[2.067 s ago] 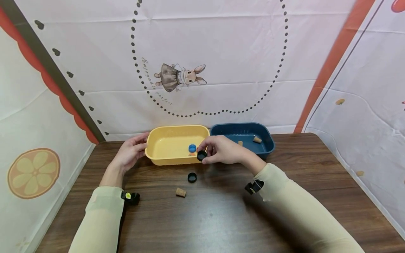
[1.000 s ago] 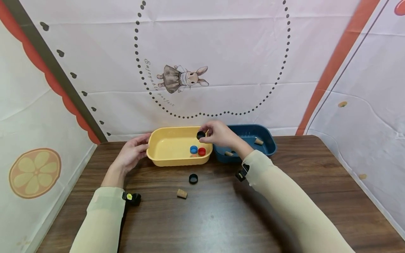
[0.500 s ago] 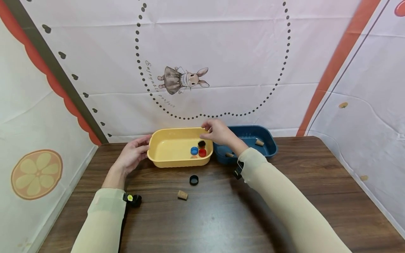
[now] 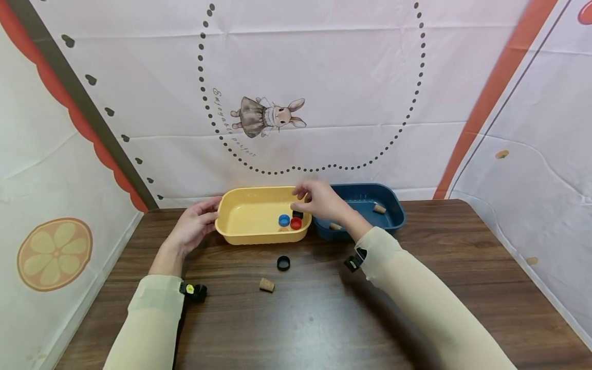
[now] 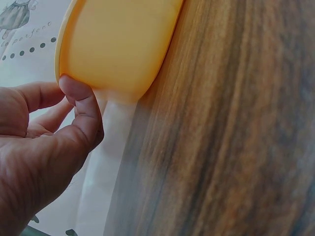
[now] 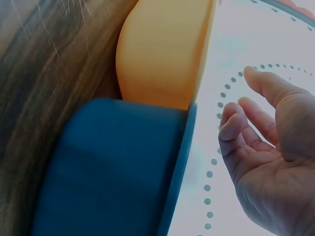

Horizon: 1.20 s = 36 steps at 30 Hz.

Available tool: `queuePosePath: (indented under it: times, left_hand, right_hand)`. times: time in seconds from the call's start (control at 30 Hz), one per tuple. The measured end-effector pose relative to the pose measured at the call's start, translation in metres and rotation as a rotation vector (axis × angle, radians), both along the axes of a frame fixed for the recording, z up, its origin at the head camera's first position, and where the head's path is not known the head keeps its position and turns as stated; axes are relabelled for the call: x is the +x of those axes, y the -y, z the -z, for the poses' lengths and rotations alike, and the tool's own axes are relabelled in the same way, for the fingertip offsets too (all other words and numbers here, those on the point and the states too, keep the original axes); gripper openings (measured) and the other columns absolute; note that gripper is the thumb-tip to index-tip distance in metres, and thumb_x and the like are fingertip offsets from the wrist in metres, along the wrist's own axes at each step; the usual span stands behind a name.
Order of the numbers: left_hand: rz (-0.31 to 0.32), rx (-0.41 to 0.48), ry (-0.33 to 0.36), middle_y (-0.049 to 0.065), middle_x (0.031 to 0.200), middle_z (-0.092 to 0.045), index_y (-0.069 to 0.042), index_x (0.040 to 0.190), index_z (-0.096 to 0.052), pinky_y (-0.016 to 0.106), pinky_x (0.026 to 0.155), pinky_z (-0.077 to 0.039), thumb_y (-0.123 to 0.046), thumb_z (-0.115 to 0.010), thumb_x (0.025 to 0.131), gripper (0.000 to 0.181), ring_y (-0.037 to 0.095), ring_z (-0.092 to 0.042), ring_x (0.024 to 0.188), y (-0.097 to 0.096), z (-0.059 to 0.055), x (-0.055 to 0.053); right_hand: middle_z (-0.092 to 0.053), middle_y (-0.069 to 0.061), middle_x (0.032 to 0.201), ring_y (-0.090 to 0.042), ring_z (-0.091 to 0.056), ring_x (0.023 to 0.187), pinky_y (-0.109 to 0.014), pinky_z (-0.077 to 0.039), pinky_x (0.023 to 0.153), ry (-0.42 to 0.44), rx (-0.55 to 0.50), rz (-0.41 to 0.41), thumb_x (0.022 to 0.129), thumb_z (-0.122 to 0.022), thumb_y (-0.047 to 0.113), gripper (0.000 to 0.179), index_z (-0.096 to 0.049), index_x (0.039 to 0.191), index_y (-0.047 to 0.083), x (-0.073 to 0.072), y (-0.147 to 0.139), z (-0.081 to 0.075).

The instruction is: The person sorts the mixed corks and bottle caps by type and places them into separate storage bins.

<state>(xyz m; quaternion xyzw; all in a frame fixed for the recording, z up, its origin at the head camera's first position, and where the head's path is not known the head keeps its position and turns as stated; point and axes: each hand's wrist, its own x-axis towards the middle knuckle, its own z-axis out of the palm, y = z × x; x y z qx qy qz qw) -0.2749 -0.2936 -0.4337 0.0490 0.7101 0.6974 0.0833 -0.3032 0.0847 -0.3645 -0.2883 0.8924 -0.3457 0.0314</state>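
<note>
My left hand [image 4: 194, 226] holds the left end of the yellow bin [image 4: 250, 239], its thumb [image 5: 76, 88] at the rim in the left wrist view. Over that bin's right end hovers my right hand [image 4: 321, 200], holding nothing, thumb and fingers apart in the right wrist view. Below its fingers a black bottle cap [image 4: 298, 214] lies in the bin, partly covered. Beside it are a blue cap [image 4: 284, 220], a red cap [image 4: 296, 223] and a small orange piece, mostly hidden by the front wall.
A dark blue bin [image 4: 395, 218] adjoins the yellow one on the right, with corks such as this cork [image 4: 379, 208] inside. On the wooden table [image 4: 277, 329] in front lie another black cap [image 4: 283, 263] and a cork [image 4: 266, 285]. A printed cloth [image 4: 351, 92] hangs behind.
My right hand carried a black cap from the yellow bin's front edge over its right end and let it drop inside. It has since lowered slightly. The left hand stays at the bin.
</note>
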Motion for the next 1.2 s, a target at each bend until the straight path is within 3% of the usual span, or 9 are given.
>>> queuePosePath:
  times: [0.43,0.7,0.9,1.2]
  left_hand:
    - [0.000,0.009,0.004,0.024,0.143,-0.043,0.003,0.165,-0.031,0.026,0.081,-0.057,-0.001,-0.051,0.111,0.058,0.023,-0.059,0.110,0.000,0.000,0.001]
    - [0.003,0.005,0.006,0.024,0.146,-0.042,0.003,0.165,-0.030,0.025,0.082,-0.057,-0.002,-0.051,0.111,0.058,0.021,-0.059,0.111,-0.001,-0.002,0.001]
    - [0.001,-0.008,0.008,0.024,0.146,-0.042,0.002,0.165,-0.032,0.028,0.085,-0.058,-0.003,-0.052,0.111,0.057,0.024,-0.058,0.115,-0.001,-0.003,0.001]
    - [0.001,-0.020,0.008,0.025,0.147,-0.041,0.002,0.164,-0.032,0.030,0.087,-0.059,-0.003,-0.051,0.111,0.057,0.024,-0.059,0.116,-0.001,-0.004,0.001]
  right_hand:
    - [-0.070,0.004,0.098,-0.012,-0.065,0.086,-0.031,-0.057,0.076,-0.022,-0.052,-0.122,0.097,-0.082,0.025,0.028,-0.074,0.120,0.010,0.040,-0.003,0.003]
    - [-0.071,0.002,0.104,-0.009,-0.065,0.092,-0.029,-0.058,0.081,0.025,-0.033,-0.188,0.098,-0.081,0.026,0.028,-0.074,0.123,0.015,0.061,-0.001,0.007]
    - [-0.072,0.003,0.110,-0.009,-0.066,0.090,-0.028,-0.058,0.081,0.077,-0.018,-0.233,0.097,-0.082,0.024,0.031,-0.074,0.125,0.013,0.070,0.000,0.016]
    - [-0.074,-0.007,0.119,-0.011,-0.067,0.090,-0.029,-0.058,0.084,0.138,0.061,-0.273,0.095,-0.084,0.022,0.040,-0.072,0.129,0.003,0.075,0.001,0.032]
